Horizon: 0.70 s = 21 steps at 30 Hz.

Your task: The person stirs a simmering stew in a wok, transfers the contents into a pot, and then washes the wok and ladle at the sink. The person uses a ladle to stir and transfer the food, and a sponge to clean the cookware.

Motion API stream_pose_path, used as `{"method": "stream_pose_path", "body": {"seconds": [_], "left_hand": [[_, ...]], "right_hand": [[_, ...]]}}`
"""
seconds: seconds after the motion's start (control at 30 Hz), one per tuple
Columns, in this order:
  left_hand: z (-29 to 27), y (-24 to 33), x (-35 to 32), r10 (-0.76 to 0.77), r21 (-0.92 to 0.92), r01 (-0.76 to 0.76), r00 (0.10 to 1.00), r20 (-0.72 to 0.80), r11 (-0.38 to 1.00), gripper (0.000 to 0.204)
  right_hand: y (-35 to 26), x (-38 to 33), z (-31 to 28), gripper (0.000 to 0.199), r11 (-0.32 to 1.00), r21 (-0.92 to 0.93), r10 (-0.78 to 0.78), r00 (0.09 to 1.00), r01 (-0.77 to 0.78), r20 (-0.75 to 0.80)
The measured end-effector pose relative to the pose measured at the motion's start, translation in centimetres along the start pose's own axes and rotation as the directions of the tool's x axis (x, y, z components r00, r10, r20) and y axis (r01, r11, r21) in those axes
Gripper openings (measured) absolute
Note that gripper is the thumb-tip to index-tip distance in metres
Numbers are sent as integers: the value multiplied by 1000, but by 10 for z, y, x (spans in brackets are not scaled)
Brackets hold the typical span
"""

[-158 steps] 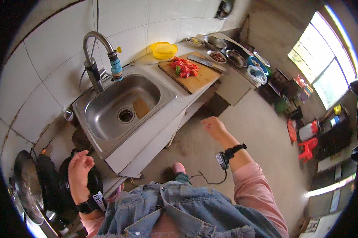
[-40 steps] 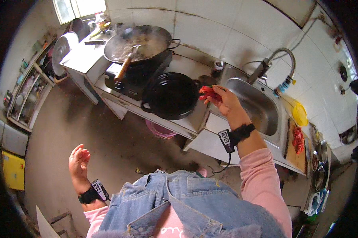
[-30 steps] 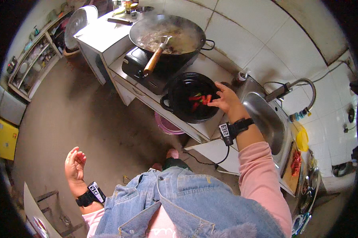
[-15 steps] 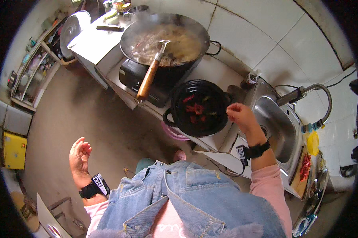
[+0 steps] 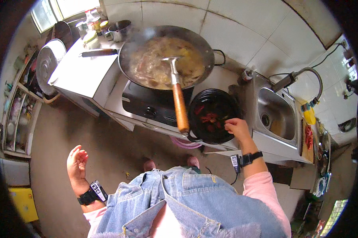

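My right hand is at the right rim of a black two-handled pot, its fingers pinched together over the edge. What lies between the fingertips, if anything, is hidden. Dark red pieces, perhaps dried chillies, lie inside the pot. Away from the counter, at the left, my left hand hangs in the air with loosely bent fingers, holding nothing. Behind the pot, a large wok of steaming, bubbling brown food sits on a black stove. A wooden-handled spatula rests in it, its handle sticking out towards me.
A steel sink with a curved tap is right of the pot. Beyond it, red chillies lie on a board. Jars and a small pot stand at the back left. A pink basin shows below the counter.
The view has shifted, showing more of the window and sink. My right hand has come in over the black pot's rim, fingers pinched. My left hand stays raised at the left.
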<state>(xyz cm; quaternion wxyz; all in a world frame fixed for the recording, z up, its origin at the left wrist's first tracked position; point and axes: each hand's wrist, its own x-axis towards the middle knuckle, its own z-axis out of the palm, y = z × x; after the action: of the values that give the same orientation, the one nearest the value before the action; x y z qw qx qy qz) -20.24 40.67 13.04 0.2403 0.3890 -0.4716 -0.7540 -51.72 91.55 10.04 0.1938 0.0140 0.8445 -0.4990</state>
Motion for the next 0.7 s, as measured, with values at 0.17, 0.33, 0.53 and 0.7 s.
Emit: {"method": "stream_pose_path", "body": {"seconds": [0.17, 0.33, 0.53, 0.7], "left_hand": [[-29, 23, 57, -90, 37, 90, 996, 0, 995, 21], [9, 31, 105, -64, 121, 39, 975, 214, 992, 22], [80, 40, 124, -47, 156, -25, 895, 444, 987, 18], [127, 52, 128, -35, 135, -30, 888, 458, 990, 14]], "right_hand": [[25, -69, -17, 22, 963, 258, 114, 985, -78, -126], [88, -151, 12, 45, 918, -343, 180, 979, -201, -93], [46, -176, 15, 68, 930, 177, 349, 925, -322, -152], [-8, -171, 24, 83, 679, -714, -421, 888, 172, -186]]}}
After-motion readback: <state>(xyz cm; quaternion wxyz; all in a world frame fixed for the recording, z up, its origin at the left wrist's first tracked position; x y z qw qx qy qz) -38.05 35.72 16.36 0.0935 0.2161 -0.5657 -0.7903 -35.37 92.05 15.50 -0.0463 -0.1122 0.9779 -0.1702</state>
